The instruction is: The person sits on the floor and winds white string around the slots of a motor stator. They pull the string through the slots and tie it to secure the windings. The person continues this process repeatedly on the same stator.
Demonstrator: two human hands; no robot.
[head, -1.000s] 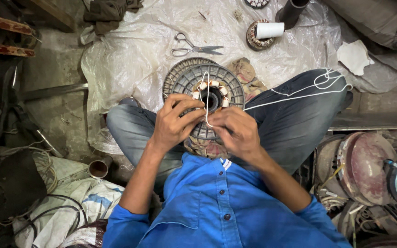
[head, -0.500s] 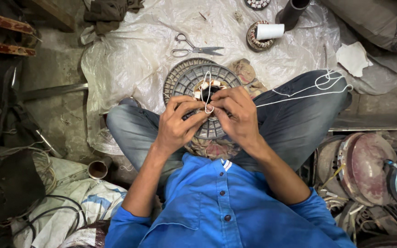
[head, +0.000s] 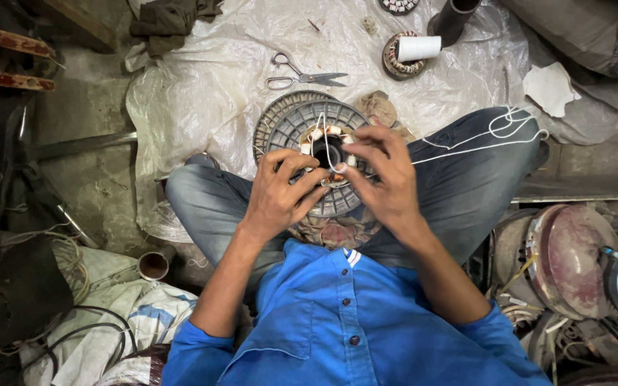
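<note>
Your left hand (head: 280, 194) grips the near rim of the round grey ribbed metal motor stator (head: 321, 146) resting on your lap. Above its centre, your right hand (head: 388, 179) pinches a thin white thread (head: 466, 148), which trails right across your knee. Steel scissors (head: 302, 73) lie on the plastic sheet (head: 202, 86) beyond.

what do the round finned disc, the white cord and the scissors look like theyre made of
Round finned disc: likely cast metal, dull grey, thin radial ribs. White cord: probably cotton or synthetic string, matte, limp loops across the knee. Scissors: steel, bare shiny blades and handles.
</note>
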